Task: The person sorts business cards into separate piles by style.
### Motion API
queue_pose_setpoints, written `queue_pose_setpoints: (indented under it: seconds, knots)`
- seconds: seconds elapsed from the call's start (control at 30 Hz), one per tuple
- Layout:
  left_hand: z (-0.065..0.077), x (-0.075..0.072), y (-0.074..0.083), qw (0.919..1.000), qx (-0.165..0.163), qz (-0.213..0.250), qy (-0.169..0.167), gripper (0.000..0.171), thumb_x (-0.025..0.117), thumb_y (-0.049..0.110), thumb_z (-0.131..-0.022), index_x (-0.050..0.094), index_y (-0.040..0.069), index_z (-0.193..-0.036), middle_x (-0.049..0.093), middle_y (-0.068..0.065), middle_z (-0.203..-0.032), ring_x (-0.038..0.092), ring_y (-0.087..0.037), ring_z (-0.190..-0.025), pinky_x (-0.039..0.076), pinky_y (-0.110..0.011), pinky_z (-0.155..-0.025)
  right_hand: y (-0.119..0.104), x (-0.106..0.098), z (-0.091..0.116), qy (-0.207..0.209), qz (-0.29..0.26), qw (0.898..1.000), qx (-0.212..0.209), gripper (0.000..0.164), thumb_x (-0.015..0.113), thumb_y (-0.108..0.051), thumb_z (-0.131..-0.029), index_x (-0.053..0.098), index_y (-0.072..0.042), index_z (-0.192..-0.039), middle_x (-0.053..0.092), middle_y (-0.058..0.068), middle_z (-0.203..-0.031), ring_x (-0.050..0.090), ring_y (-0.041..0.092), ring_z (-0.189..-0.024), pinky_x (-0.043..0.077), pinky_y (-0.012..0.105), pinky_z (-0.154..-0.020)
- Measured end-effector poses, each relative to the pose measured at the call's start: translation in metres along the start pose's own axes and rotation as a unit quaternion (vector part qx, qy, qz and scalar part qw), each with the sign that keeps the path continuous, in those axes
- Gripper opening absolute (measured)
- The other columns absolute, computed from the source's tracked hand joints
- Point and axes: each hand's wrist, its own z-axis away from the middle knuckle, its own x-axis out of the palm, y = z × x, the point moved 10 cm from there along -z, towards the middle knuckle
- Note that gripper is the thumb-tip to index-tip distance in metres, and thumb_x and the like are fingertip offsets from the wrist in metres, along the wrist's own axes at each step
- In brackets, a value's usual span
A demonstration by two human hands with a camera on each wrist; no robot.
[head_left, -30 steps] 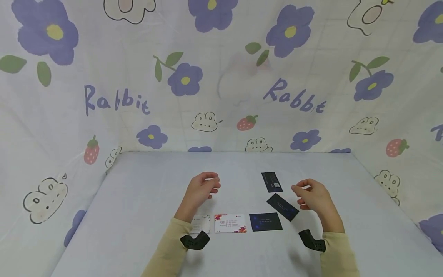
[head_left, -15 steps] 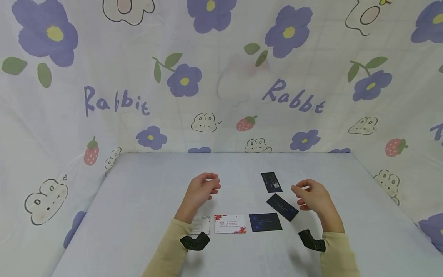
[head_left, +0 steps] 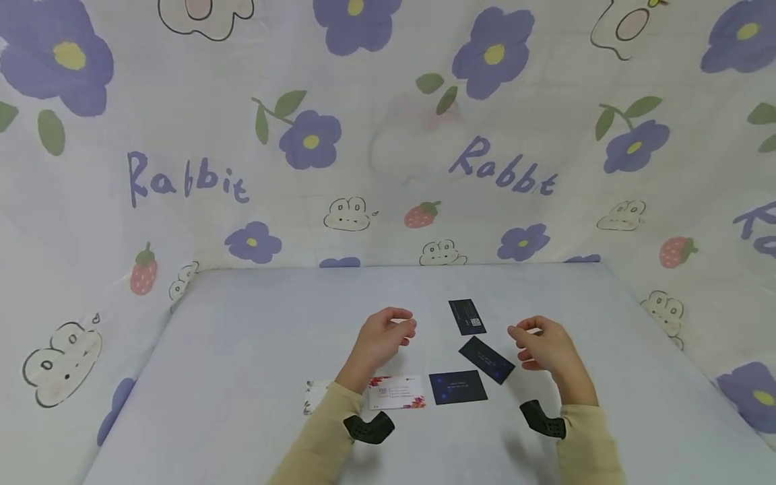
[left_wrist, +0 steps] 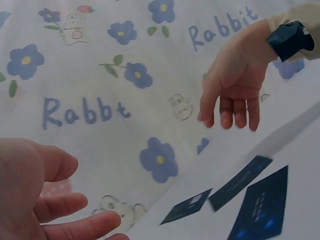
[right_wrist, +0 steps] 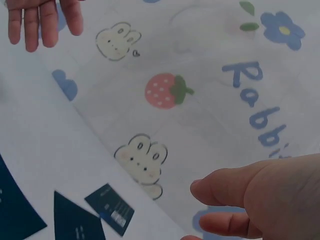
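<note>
My left hand [head_left: 383, 337] hovers over the table beyond the white cards, fingers loosely bent and holding nothing. To the right, my right hand [head_left: 547, 347] is raised near the dark cards, also holding nothing, its fingers relaxed. Between the hands lie a dark business card with a square code [head_left: 467, 316], a slanted dark card [head_left: 487, 360] and a straight dark card [head_left: 458, 387]. Left of these is a white card with red and orange flowers [head_left: 397, 393]. Another white card [head_left: 315, 394] is mostly covered by the left sleeve. The left wrist view shows the right hand [left_wrist: 235, 85] with fingers pointing down.
A white table [head_left: 242, 337] carries the cards. Fabric walls [head_left: 388, 162] printed with flowers, rabbits and strawberries rise at the back and both sides. Each wrist wears a black camera band, seen on the left wrist [head_left: 369, 428] and right wrist [head_left: 541, 419].
My left hand has moved right, its forearm now crossing in front of the leftmost white card. The right hand stays nearly still. The head view has shifted slightly; the cards keep their layout.
</note>
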Motion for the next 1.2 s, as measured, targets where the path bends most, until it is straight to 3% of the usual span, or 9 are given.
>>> queue_pose_setpoints:
  seconds: [0.17,0.27,0.43,0.7,0.93,1.1,1.2]
  knots:
    - [-0.014,0.042,0.002,0.9995,0.007,-0.019,-0.023,0.034,0.065,0.034,-0.098,0.067,0.012,-0.124,0.076,-0.006,-0.102,0.067,-0.014,-0.085,0.051,-0.028,-0.075,0.019,0.0,-0.007,-0.009,-0.014,0.999,0.031,0.045,0.06,-0.034,-0.101,0.052,0.004,-0.125,0.066,0.023,-0.105,0.066,0.02,-0.077,0.062,0.033,-0.068]
    - [-0.022,0.063,0.003,0.9989,0.016,-0.03,-0.031,0.033,0.066,0.033,-0.097,0.068,0.012,-0.122,0.075,-0.006,-0.105,0.068,-0.016,-0.09,0.05,-0.028,-0.073,0.03,0.004,-0.01,-0.022,-0.038,0.998,0.043,0.046,0.06,-0.034,-0.102,0.051,0.004,-0.126,0.066,0.024,-0.107,0.067,0.02,-0.078,0.062,0.035,-0.07]
    - [-0.032,0.091,-0.001,0.9983,0.026,-0.036,-0.036,0.033,0.067,0.033,-0.096,0.068,0.013,-0.122,0.072,-0.01,-0.118,0.066,-0.025,-0.112,0.054,-0.036,-0.087,0.044,0.011,-0.014,-0.042,-0.111,0.991,0.06,0.044,0.06,-0.033,-0.102,0.05,0.004,-0.125,0.065,0.013,-0.098,0.064,0.016,-0.077,0.062,0.032,-0.072]
    - [-0.039,0.127,-0.002,0.9972,0.035,-0.02,-0.063,0.041,0.068,0.036,-0.095,0.065,0.014,-0.13,0.065,-0.015,-0.135,0.061,-0.032,-0.126,0.053,-0.046,-0.102,0.047,0.01,-0.016,-0.053,-0.188,0.978,0.066,0.046,0.058,-0.032,-0.103,0.047,0.005,-0.128,0.058,0.002,-0.086,0.06,0.011,-0.071,0.062,0.033,-0.071]
    - [-0.035,0.128,-0.004,0.9979,0.021,0.01,-0.061,0.042,0.068,0.039,-0.096,0.064,0.015,-0.13,0.067,-0.011,-0.131,0.062,-0.028,-0.123,0.053,-0.045,-0.101,0.043,0.014,-0.015,-0.045,-0.196,0.977,0.072,0.048,0.056,-0.032,-0.104,0.045,0.006,-0.131,0.055,0.002,-0.086,0.058,0.012,-0.073,0.062,0.031,-0.071]
    - [-0.038,0.121,-0.007,0.9979,0.012,0.056,-0.031,0.036,0.07,0.034,-0.094,0.067,0.012,-0.122,0.07,-0.009,-0.12,0.065,-0.021,-0.111,0.053,-0.039,-0.096,0.048,0.012,-0.017,-0.016,-0.199,0.976,0.084,0.047,0.059,-0.031,-0.103,0.045,0.003,-0.132,0.055,0.005,-0.092,0.058,0.014,-0.078,0.06,0.027,-0.069]
    - [-0.04,0.117,-0.009,0.9955,0.001,0.094,-0.006,0.032,0.071,0.029,-0.092,0.068,0.009,-0.117,0.072,-0.008,-0.112,0.065,-0.015,-0.096,0.052,-0.03,-0.084,0.048,0.011,-0.019,-0.007,-0.207,0.975,0.079,0.048,0.063,-0.026,-0.102,0.044,0.003,-0.135,0.06,0.004,-0.095,0.061,0.012,-0.079,0.059,0.025,-0.068]
